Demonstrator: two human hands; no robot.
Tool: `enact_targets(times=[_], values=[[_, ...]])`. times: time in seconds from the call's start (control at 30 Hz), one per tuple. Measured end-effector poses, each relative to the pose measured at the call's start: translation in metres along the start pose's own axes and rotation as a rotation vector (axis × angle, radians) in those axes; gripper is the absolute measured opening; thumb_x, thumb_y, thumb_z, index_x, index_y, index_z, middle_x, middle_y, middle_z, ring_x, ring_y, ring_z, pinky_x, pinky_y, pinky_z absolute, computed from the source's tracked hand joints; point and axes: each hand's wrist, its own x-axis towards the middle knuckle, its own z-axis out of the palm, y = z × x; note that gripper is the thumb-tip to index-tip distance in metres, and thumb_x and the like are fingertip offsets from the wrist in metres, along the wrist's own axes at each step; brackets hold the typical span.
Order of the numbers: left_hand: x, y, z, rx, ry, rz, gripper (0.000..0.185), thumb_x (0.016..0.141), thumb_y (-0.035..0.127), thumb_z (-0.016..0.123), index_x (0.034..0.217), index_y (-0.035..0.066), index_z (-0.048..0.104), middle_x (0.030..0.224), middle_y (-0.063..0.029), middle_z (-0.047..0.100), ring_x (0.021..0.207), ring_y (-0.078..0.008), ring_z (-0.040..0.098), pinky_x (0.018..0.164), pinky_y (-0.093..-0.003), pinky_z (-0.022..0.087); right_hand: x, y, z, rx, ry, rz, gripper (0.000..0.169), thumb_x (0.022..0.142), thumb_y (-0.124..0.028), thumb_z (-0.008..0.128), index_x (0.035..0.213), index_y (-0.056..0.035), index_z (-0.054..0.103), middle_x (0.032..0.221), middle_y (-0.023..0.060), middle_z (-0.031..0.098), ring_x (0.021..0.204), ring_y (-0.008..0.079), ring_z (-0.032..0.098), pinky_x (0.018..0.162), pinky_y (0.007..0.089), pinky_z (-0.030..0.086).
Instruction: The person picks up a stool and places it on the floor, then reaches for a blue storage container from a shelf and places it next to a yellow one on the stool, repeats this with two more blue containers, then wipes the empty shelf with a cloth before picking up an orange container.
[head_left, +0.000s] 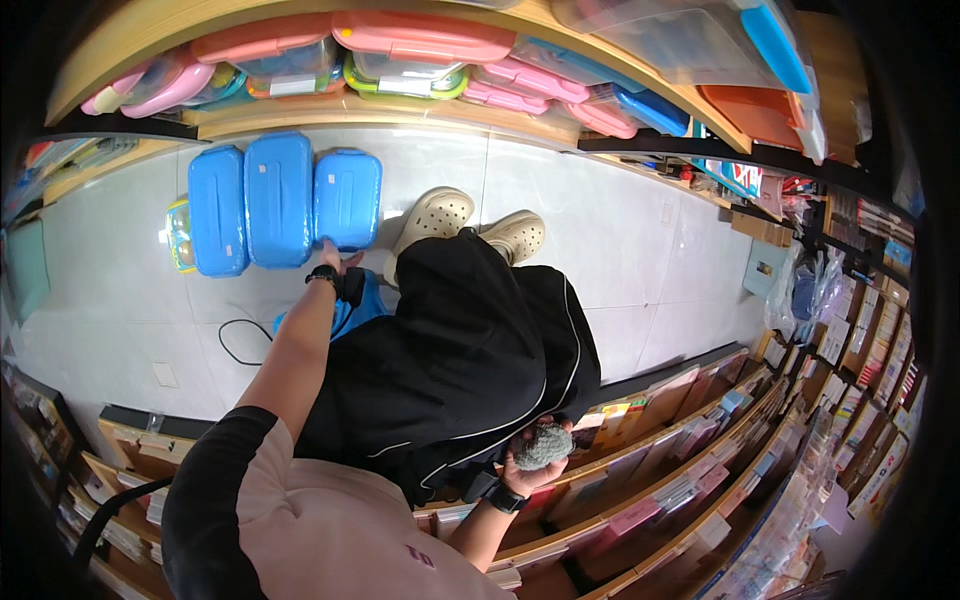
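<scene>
Three blue lidded plastic boxes stand side by side on the tiled floor: a left box (217, 210), a taller middle box (278, 199) and a smaller right box (347, 199). At the near end of the right box is my left hand (339, 257), fingers apart, touching its lower left corner. Part of its fingers is hidden at the box edge. My right hand (534, 469) rests by my knee, closed around a grey fuzzy cloth (543, 447). A yellow-edged package (180, 235) with round items sits against the left box.
Ahead, a wooden shelf (390, 112) carries pink-, green- and blue-lidded containers. Book-filled racks (645, 480) run close behind and to my right. A blue object (369, 300) lies partly under my leg. A black cable (240, 322) loops on the floor.
</scene>
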Motion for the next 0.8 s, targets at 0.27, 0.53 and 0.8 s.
enact_targets(times=[0.27, 0.53, 0.8], values=[[-0.097, 0.048, 0.056, 1.571, -0.549, -0.053, 0.041, 0.083, 0.033, 0.046, 0.107, 0.0, 0.052, 0.105, -0.0129, 0.055, 0.078, -0.0239, 0.057, 0.059, -0.0391, 0.053, 0.006, 0.006, 0.004, -0.082, -0.103, -0.004, 0.045, 0.07, -0.019, 0.054, 0.114, -0.012, 0.042, 0.107, 0.0197, 0.05, 0.082, 0.0323, 0.056, 0.059, 0.037, 0.054], [-0.4, 0.173, 0.17, 1.083, -0.985, 1.619, 0.011, 0.08, 0.011, 0.059, 0.089, 0.003, 0.059, 0.081, -0.0059, 0.06, 0.073, -0.015, 0.057, 0.061, -0.0253, 0.044, -0.007, 0.029, 0.031, -0.258, -0.121, -0.059, 0.04, 0.069, -0.009, 0.05, 0.108, -0.0045, 0.044, 0.103, 0.0133, 0.054, 0.095, 0.0273, 0.054, 0.084, 0.0381, 0.045], [-0.464, 0.251, 0.239, 1.384, -0.119, 2.55, 0.068, 0.07, 0.032, 0.069, 0.128, 0.016, 0.038, 0.135, -0.0098, 0.034, 0.125, -0.0358, 0.026, 0.098, -0.0506, 0.028, -0.02, 0.022, 0.016, -0.178, -0.209, -0.113, 0.039, 0.069, -0.008, 0.049, 0.108, -0.0022, 0.043, 0.099, 0.0135, 0.054, 0.091, 0.0267, 0.056, 0.085, 0.0376, 0.045]])
